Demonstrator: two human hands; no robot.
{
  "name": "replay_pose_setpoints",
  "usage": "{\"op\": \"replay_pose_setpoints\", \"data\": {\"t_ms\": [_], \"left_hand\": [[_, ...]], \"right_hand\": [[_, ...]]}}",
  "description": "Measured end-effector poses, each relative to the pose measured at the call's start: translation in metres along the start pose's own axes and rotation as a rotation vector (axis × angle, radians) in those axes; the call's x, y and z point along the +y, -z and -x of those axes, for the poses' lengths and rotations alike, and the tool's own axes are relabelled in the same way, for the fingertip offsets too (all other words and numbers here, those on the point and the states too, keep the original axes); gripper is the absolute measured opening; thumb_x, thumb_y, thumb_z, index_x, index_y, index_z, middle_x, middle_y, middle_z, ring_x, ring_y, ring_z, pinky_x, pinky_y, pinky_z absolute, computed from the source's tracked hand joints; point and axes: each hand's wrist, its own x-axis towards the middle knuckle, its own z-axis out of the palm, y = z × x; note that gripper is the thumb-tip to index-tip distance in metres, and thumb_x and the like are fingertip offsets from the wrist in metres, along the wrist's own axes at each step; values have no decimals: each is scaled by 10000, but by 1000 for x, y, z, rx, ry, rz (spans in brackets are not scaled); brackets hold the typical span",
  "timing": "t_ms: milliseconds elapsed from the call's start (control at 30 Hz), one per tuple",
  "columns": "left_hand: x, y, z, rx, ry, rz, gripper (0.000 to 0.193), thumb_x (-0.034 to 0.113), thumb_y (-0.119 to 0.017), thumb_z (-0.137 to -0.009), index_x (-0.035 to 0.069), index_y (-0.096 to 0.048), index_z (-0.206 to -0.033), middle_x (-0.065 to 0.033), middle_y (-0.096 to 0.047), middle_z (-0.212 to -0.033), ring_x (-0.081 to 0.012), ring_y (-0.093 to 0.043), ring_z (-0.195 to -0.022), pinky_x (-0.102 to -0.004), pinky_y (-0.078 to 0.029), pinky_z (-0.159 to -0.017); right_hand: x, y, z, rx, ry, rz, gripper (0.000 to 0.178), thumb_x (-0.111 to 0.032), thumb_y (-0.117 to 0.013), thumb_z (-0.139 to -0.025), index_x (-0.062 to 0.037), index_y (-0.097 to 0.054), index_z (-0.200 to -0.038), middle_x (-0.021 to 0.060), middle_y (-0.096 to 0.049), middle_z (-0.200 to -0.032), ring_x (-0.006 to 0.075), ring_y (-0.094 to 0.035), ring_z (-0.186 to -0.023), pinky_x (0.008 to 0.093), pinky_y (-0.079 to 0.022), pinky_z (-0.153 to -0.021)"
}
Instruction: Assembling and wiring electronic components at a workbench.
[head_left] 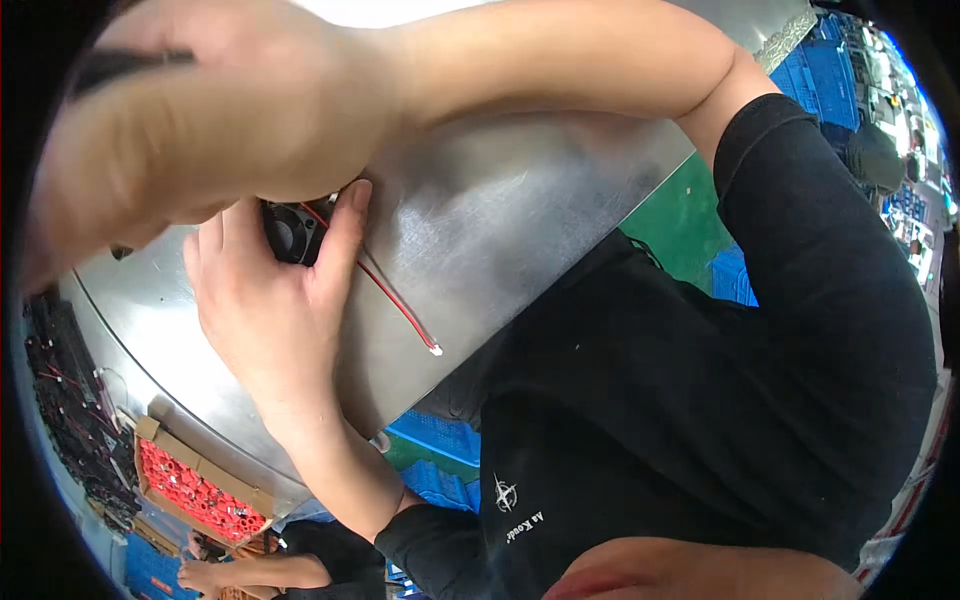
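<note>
A small black fan (290, 235) rests on the bare metal tabletop, with my left hand (265, 290) closed around it, thumb on one side and fingers on the other. From the fan a twisted red and black wire (395, 297) runs across the table to a small white connector (435, 349). My right hand (220, 120), smeared by motion, hovers above and partly covers the fan. It is curled around a dark object (130, 65) whose kind I cannot make out. Beyond it, a small dark piece (121, 252) shows by the table's far side.
The metal table (470, 240) ends in a straight edge close to my body. Past its far edge stand a cardboard box (205, 465) of red parts and a heap of black wired parts (75, 420). Another person's arm (255, 573) is at the bottom. Blue crates (435, 437) sit below.
</note>
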Motion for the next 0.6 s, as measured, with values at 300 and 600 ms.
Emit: {"op": "replay_pose_setpoints", "data": {"t_ms": [300,600], "left_hand": [[12,13,8,-32,145,168,588,443,-840,-892,-19,-705,-1230,-260,-711,-1177,-443,-647,-1173,-465,-500,-1011],[21,26,5,-164,250,105,628,486,-832,-889,-35,-717,-1220,-293,-705,-1213,-440,-674,-1178,-466,-511,-1005]], "right_hand": [[16,-11,-25,-49,229,161,441,-472,-807,-936,-44,-806,-1041,47,-782,-907,112,-692,-814,273,-535,-720],[16,-25,-11,71,306,111,449,-473,-800,-929,-27,-792,-988,59,-755,-841,126,-687,-767,279,-529,-676]]}}
